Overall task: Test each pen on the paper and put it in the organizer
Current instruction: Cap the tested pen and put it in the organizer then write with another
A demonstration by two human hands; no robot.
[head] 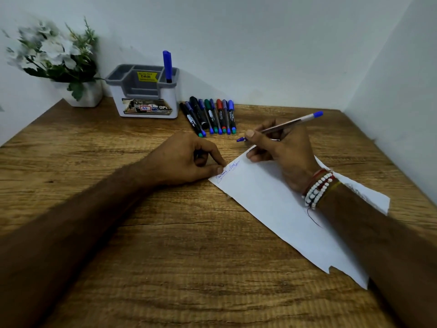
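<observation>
My right hand (281, 152) grips a clear ballpoint pen (293, 121) with a blue tip and blue end cap, its tip lifted just past the far edge of the white paper (279, 209). Blue writing sits at the paper's near-left corner, where my left hand (189, 159) presses down with thumb and fingertip, its other fingers curled. A grey and white organizer (144, 91) stands at the back by the wall with one blue marker (167, 66) upright in its right compartment. Several markers (210, 116) with blue, green, red and black caps lie side by side to its right.
A white pot of artificial flowers (59, 60) stands in the back left corner. White walls close off the wooden desk (165, 256) at the back and on the right. My right wrist wears bead bracelets and lies across the paper.
</observation>
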